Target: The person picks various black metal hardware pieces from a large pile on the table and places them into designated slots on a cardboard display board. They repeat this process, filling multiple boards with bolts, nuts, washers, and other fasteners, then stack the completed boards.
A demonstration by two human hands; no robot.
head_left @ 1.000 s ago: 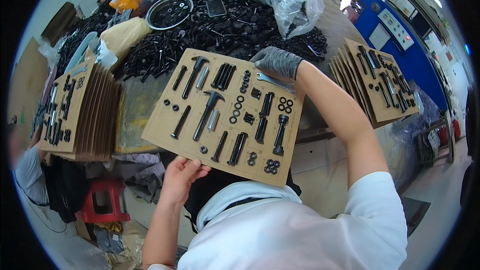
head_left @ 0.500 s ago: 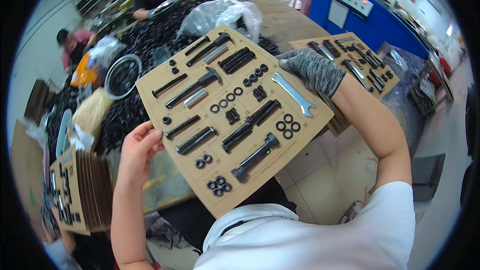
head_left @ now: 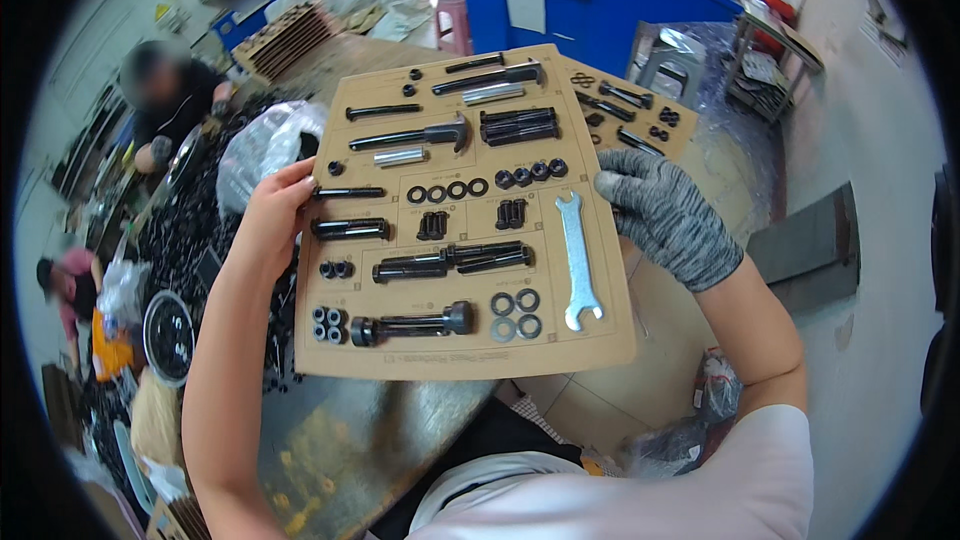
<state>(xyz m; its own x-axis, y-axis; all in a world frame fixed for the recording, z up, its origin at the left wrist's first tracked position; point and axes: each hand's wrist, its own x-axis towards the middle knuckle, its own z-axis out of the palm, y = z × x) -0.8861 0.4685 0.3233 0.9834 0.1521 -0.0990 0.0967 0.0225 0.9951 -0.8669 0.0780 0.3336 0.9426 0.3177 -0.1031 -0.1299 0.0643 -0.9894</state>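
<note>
A brown cardboard sheet is held up in front of me by its two side edges. My bare left hand is closed on the left edge, thumb on the face. My right hand, in a grey knit glove, grips the right edge. Black bolts, nuts, washers and silver tubes sit in printed sections. Near my right hand, a silver open-ended wrench lies along that side. Two dark hook-headed parts are in the upper half.
Behind the sheet at right is another filled card. A worktable carries a heap of black parts and a plastic bag. Two people are at the left. A blue machine stands at the back.
My view has swung to the right. The sheet has turned from a slant to nearly level, with both hands still on its edges. The stack of cards at left has mostly left view.
</note>
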